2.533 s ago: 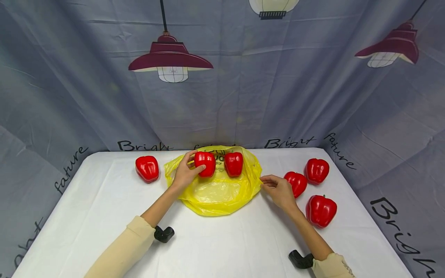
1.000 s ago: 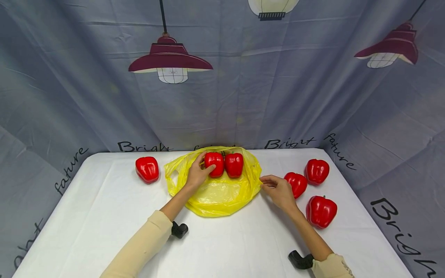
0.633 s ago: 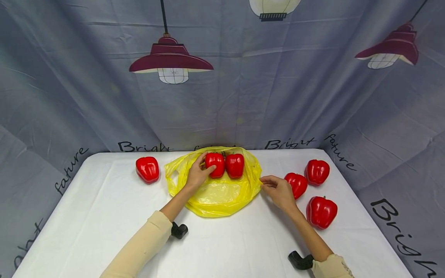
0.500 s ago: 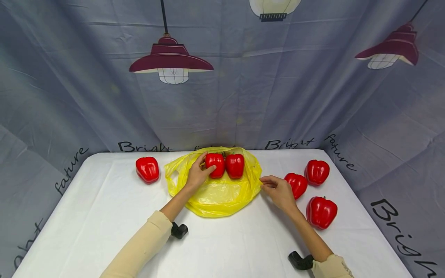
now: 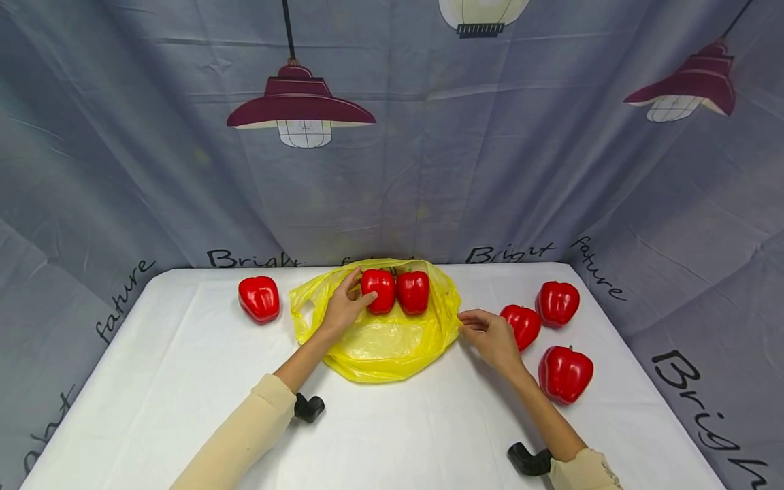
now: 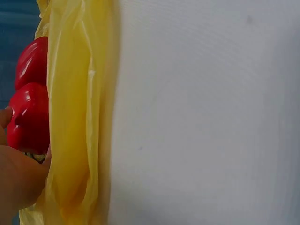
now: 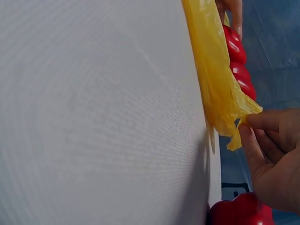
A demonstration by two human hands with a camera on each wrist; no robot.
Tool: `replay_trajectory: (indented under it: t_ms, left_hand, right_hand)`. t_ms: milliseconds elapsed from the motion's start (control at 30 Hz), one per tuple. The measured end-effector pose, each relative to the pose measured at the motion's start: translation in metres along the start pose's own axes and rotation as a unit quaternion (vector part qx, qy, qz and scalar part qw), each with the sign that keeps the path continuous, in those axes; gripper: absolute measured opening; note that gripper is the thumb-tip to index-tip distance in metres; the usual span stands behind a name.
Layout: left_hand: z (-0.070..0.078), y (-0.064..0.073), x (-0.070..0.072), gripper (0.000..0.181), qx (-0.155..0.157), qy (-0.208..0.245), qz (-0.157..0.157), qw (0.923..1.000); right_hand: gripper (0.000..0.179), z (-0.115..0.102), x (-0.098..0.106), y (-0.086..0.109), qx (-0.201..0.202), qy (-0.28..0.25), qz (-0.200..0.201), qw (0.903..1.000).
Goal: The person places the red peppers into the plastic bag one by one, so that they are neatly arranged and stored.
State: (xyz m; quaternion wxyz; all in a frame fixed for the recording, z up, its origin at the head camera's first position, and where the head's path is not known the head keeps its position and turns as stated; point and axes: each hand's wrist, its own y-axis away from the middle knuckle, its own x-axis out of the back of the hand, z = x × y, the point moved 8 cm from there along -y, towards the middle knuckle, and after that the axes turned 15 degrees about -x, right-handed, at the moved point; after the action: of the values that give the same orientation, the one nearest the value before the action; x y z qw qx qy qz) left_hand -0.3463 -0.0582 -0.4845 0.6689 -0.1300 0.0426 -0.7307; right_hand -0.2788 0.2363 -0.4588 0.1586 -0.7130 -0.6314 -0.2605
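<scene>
— On my feeds, what do I make of the left hand [image 5: 341,307]?
— I see its thumb on the near face of the left pepper [image 5: 378,291] and its fingers about the left side, so it grips that pepper inside the bag [image 5: 382,350]. How firmly, I can't tell.
— Why there?
— I'd say so it sits snug with the right pepper [image 5: 414,292], just beside it. Both lie toward the bag's far wall, leaving the near half for more.
— And the right hand [image 5: 488,337]?
— I see thumb and fingertips pinching the bag's right edge into a small peak. I judge that holds the mouth wide and the thin film steady.
— The arms?
— Both forearms slant in from the near side, converging. The left crosses the bag's near left rim; the right comes from the near right.
— Anything outside the bag?
— On the worktop [image 5: 392,442] I count the lone pepper [image 5: 259,299] at left, and at right the far pepper [image 5: 558,304], the near pepper [image 5: 566,375] and the middle pepper [image 5: 523,325], partly hidden by the right hand.
</scene>
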Motion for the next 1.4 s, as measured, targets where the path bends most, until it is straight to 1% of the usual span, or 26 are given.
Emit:
replay_trajectory:
  t_ms: [167, 300, 433, 567, 667, 833, 933, 1067, 1167, 1233, 1300, 1400]
  left_hand:
    - [0.007, 0.006, 0.011, 0.073, 0.003, -0.001, -0.009, 1.0000]
    - [0.019, 0.010, 0.022, 0.073, -0.009, -0.003, -0.016, 0.9998]
    - [0.032, 0.014, 0.039, 0.072, -0.038, -0.008, -0.017, 0.9991]
    - [0.045, 0.019, 0.063, 0.070, -0.061, -0.011, -0.015, 0.9980]
    - [0.052, 0.023, 0.085, 0.069, -0.070, -0.018, 0.002, 0.9974]
    - [0.061, 0.031, 0.123, 0.069, -0.095, -0.024, 0.048, 0.9940]
    - [0.064, 0.036, 0.145, 0.068, -0.114, -0.047, 0.081, 0.9891]
    - [0.064, 0.043, 0.175, 0.066, -0.127, -0.100, 0.126, 0.9787]
    - [0.059, 0.050, 0.195, 0.065, -0.119, -0.132, 0.151, 0.9724]
    - [0.054, 0.054, 0.204, 0.065, -0.106, -0.144, 0.158, 0.9712]
    - [0.047, 0.058, 0.210, 0.066, -0.086, -0.151, 0.156, 0.9723]
    - [0.033, 0.061, 0.215, 0.070, -0.050, -0.152, 0.141, 0.9770]
  right_hand:
    - [0.022, 0.000, 0.000, 0.001, 0.000, -0.002, 0.001, 1.0000]
    - [0.022, 0.000, 0.001, 0.001, -0.002, -0.004, 0.001, 1.0000]
    - [0.021, 0.001, 0.001, 0.001, -0.006, -0.005, 0.001, 1.0000]
    - [0.021, 0.001, 0.002, 0.000, -0.011, -0.009, 0.004, 0.9999]
    - [0.022, 0.000, 0.001, 0.000, -0.008, -0.012, 0.002, 0.9999]
    - [0.022, -0.001, 0.000, 0.001, -0.003, -0.010, 0.001, 0.9999]
    - [0.022, 0.000, 0.001, 0.002, -0.008, -0.010, 0.004, 0.9999]
    - [0.022, 0.002, 0.001, 0.002, -0.014, -0.009, 0.003, 0.9999]
    - [0.023, 0.004, 0.002, 0.002, -0.022, -0.006, 0.002, 0.9997]
    - [0.024, 0.005, 0.002, 0.002, -0.024, -0.006, 0.001, 0.9997]
    - [0.024, 0.005, 0.002, 0.002, -0.025, -0.006, 0.000, 0.9997]
    - [0.024, 0.006, 0.001, 0.002, -0.025, -0.004, 0.000, 0.9997]
